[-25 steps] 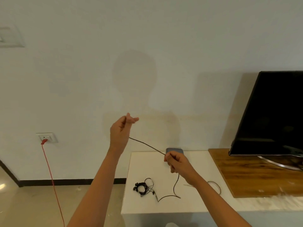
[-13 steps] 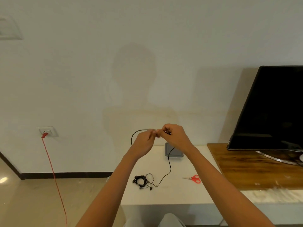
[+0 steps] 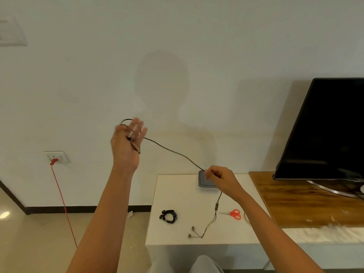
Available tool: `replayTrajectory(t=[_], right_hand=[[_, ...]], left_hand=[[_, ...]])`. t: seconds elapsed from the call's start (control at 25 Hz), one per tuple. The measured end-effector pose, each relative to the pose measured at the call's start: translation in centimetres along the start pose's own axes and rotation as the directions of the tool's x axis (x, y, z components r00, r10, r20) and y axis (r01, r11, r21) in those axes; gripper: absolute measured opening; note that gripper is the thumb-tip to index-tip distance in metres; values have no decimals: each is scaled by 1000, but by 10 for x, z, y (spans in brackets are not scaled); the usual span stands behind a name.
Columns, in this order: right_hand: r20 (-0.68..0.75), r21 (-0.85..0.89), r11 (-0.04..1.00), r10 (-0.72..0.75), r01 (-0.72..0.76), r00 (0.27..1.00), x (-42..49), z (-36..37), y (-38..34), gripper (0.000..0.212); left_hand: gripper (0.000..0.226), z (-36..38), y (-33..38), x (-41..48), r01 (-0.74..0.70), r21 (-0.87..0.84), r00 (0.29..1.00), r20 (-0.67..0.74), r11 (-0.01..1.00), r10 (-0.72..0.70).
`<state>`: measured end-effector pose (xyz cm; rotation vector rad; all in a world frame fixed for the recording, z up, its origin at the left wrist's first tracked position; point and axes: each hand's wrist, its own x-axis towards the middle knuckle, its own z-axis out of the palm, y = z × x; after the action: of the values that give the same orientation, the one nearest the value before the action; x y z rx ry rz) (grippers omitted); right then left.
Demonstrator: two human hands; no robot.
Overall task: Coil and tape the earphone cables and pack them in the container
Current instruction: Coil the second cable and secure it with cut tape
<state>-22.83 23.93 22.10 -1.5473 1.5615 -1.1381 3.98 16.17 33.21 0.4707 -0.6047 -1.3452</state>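
Observation:
A black earphone cable (image 3: 173, 151) stretches taut between my two hands. My left hand (image 3: 127, 141) is raised in front of the wall, fingers spread, with a loop of the cable wound round them. My right hand (image 3: 220, 179) pinches the cable lower down, over the grey container (image 3: 202, 183). Below that hand the cable hangs to the white table (image 3: 177, 194), where its earbuds (image 3: 192, 232) dangle near the front edge. A second black earphone, coiled (image 3: 169, 216), lies on the table.
Red-handled scissors (image 3: 234, 213) lie on the table right of the hanging cable. A wooden top (image 3: 295, 203) carries a black TV (image 3: 325, 131) at the right. A red cord (image 3: 63, 201) runs from a wall socket down to the floor at the left.
My hands, together half a second ago, have drawn apart: the left went up and left with a loop on its fingers, the right went down to the container. The earbuds have lifted and shifted right.

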Motion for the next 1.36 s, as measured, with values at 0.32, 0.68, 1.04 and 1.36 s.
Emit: replayTrajectory(t=[0.32,0.68,1.04,1.36], right_hand=[[69,-222,953,-197,208,978,25,20,-83,36],[291,66,993,-114,99,950,5,7,-62,7],[129,369,928,10,-57,992,-1,-13,6,14],[142,382,919,48,-99,989,-6,-13,32,18]], left_hand=[[27,22,-81,-58,-229,815,894,393,532,-217],[50,11,-57,-37,-530,844,764,435,-79,-477],[44,5,2,-12,-16,656,995,86,754,-54],[39,11,30,2,-51,486,997,-22,873,71]])
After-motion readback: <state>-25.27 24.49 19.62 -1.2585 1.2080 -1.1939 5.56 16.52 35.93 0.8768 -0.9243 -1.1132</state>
